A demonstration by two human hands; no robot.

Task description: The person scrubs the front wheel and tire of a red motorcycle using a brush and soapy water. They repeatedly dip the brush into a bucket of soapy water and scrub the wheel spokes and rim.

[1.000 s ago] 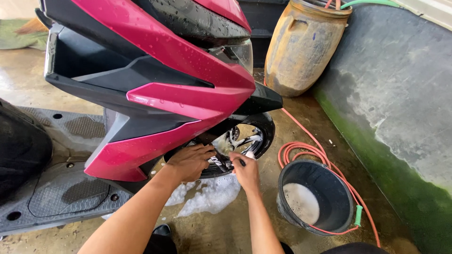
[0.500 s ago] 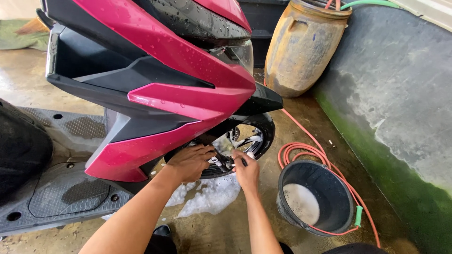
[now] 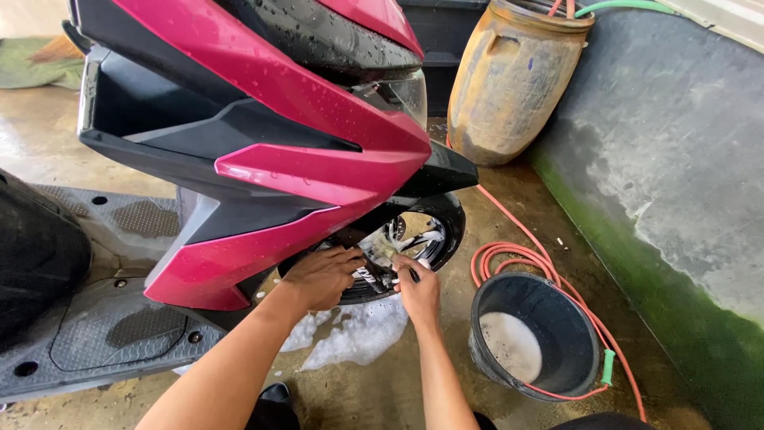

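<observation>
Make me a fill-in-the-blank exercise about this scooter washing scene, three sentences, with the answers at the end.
1. Both hands, the left hand and the right hand, are at the scooter's front ____.
2. The dark bucket on the floor holds soapy ____.
3. The hose coiled beside the bucket is ____ in colour.

Missing words: wheel; water; orange

Both bare forearms extended forward and downward, hands set close together.
The left hand (image 3: 322, 276) lay palm-down with fingers curled over and knuckles raised; the right hand (image 3: 418, 291) was closed in a loose fist, thumb side up, its wrist straight, just beside the left without touching it.
</observation>
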